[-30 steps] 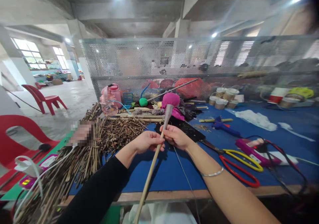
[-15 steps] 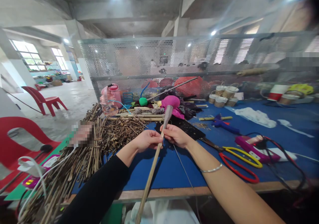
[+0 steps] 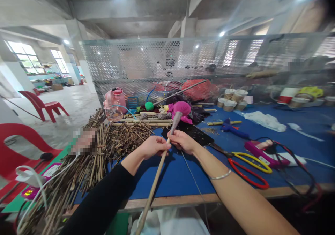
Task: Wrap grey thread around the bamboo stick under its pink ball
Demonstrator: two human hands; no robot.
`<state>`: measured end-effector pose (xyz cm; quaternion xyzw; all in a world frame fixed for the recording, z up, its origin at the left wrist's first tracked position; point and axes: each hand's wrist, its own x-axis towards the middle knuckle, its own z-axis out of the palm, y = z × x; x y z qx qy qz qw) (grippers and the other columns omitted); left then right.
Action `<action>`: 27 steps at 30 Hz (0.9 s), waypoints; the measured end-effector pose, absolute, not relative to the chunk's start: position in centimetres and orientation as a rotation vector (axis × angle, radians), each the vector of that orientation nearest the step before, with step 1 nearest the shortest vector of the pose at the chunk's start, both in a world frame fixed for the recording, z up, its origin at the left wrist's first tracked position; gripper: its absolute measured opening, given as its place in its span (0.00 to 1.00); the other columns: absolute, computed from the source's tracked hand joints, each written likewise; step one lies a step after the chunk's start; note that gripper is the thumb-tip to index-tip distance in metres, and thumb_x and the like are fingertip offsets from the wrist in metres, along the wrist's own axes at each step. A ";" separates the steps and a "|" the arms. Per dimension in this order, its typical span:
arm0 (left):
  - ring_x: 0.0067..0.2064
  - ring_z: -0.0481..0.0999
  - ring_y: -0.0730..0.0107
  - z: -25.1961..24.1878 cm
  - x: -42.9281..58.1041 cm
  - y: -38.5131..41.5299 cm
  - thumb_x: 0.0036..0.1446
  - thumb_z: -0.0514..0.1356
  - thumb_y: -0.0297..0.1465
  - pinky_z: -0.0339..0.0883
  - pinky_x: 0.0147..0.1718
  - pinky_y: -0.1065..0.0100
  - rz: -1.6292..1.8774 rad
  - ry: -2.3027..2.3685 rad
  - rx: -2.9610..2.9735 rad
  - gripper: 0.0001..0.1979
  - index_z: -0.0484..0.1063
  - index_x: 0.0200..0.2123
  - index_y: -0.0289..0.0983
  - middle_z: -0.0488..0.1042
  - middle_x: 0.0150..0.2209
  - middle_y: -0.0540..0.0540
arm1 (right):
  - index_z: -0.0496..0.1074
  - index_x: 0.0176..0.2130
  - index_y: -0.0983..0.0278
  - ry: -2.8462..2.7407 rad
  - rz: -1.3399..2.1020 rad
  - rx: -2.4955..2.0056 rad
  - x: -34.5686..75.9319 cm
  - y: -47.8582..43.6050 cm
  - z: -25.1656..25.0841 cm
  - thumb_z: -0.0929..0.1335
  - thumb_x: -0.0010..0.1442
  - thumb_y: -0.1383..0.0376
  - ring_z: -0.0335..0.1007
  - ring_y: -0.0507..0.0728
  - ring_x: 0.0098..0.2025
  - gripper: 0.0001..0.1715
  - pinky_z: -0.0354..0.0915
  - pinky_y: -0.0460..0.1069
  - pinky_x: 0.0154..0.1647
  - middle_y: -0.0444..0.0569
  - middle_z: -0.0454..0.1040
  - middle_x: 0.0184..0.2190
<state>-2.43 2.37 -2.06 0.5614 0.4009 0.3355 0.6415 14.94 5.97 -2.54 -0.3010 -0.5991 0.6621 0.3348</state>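
A long wooden stick (image 3: 155, 186) slants up from the lower edge over the blue table. Its upper end is wrapped in grey yarn (image 3: 176, 120). My left hand (image 3: 154, 147) pinches the stick just below the wrapping. At the lower end of the wrapping, my right hand (image 3: 183, 141) grips the stick with closed fingers. A thin grey strand (image 3: 193, 174) hangs from under my right hand past the table edge. Behind the wrapped tip is a round magenta ball (image 3: 182, 107) by magenta cloth; I cannot tell whether it is joined to the stick.
Bundled dry twigs (image 3: 98, 158) lie on the left. Large scissors (image 3: 235, 160) with red and yellow handles, a purple power strip (image 3: 264, 154) and a blue glue gun (image 3: 232, 128) are on the right. A pink jug (image 3: 115, 102) and perforated metal screen (image 3: 125, 62) stand behind.
The view has shifted slightly. Both hands keep their hold at nearly the same place, and the stick's lower end has swung a little to the left.
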 end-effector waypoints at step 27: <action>0.16 0.59 0.83 -2.2 -2.1 2.2 0.39 0.67 0.42 0.48 0.16 0.77 0.875 0.988 1.364 0.20 0.66 0.27 0.32 0.64 0.17 0.54 | 0.58 0.31 0.63 -1.479 1.708 -0.800 14.7 6.0 -2.4 0.70 0.49 0.55 0.38 0.43 0.12 0.19 0.36 0.40 0.11 0.32 0.53 0.12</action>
